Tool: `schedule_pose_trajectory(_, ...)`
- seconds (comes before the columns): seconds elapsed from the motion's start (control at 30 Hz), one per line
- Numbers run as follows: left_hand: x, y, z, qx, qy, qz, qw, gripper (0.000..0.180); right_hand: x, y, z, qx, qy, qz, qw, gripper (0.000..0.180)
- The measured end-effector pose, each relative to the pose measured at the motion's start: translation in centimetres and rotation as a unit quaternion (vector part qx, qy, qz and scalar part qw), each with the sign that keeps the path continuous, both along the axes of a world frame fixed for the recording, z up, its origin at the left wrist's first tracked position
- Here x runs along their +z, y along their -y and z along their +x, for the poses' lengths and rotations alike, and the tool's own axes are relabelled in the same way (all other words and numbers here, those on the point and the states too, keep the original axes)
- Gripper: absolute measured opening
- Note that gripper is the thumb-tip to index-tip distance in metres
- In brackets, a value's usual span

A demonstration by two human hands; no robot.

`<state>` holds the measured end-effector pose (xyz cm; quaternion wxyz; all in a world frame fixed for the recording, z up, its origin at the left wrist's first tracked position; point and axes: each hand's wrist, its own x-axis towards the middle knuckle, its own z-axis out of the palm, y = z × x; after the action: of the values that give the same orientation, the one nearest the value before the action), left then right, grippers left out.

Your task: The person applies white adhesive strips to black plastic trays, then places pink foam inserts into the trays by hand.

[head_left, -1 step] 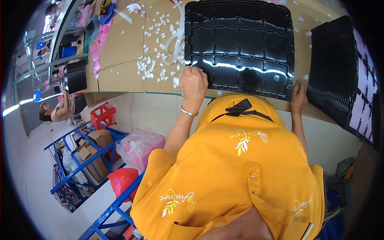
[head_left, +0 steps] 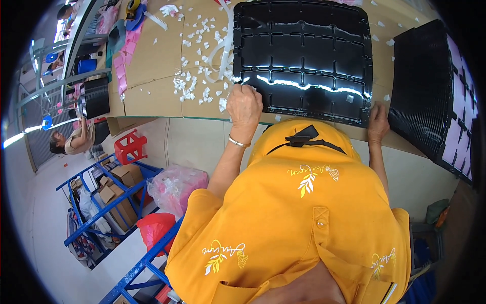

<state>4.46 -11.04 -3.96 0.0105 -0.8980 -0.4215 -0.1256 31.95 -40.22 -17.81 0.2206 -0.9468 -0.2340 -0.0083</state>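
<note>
On the table, left hand pinches the black tray's near-left corner; right hand grips its near-right corner.

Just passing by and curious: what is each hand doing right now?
Left hand: closed, gripping the black tray's left corner.
Right hand: resting on the tray's right corner; grip cannot be told.

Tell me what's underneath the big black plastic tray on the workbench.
The black tray lies on brown cardboard strewn with white scraps. The left hand and right hand grip its near edge. Anything directly beneath it is covered.
</note>
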Motion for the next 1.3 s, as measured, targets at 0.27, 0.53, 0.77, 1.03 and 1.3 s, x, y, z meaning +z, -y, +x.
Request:
schedule_pose_trajectory(0.27,0.7,1.0,0.3,-0.004,0.007,-0.019,1.000,0.015,0.1,0.0,0.0,0.006,0.020,0.006,1.000,0.019)
schedule_pose_trajectory(0.53,-0.4,0.5,-0.4,0.008,-0.002,0.003,1.000,0.010,-0.2,0.4,-0.2,0.003,-0.011,0.008,1.000,0.019)
schedule_pose_trajectory(0.77,-0.2,-0.7,-1.3,0.057,0.035,-0.029,0.997,0.009,-0.6,-0.1,0.1,0.002,-0.003,-0.003,1.000,0.019)
schedule_pose_trajectory(1.03,0.1,-14.1,-8.9,0.186,0.023,0.076,0.979,0.019,-0.4,0.3,1.6,-0.031,-0.076,0.026,0.996,0.027)
schedule_pose_trajectory(1.3,3.5,-14.3,2.5,0.035,0.141,-0.075,0.986,0.016,8.4,-9.4,4.8,-0.086,-0.201,0.340,0.914,0.020)
